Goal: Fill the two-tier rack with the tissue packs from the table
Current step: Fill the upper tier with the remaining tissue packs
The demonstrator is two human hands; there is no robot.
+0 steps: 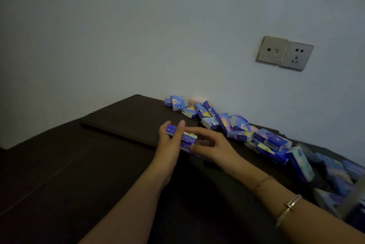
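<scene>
Several blue tissue packs (264,137) lie in a loose heap along the wall on the dark table (59,174), trailing off to the lower right. My left hand (170,141) grips a small stack of blue tissue packs (186,138) above the table, thumb and fingers curled round its left end. My right hand (209,144) holds the same stack from the right side, its fingers pressed against the packs. No rack is in view.
A dark flat slab (126,119) lies on the table just beyond my hands. A wall socket plate (284,53) sits on the pale wall above the heap. The table's left part is bare dark wood.
</scene>
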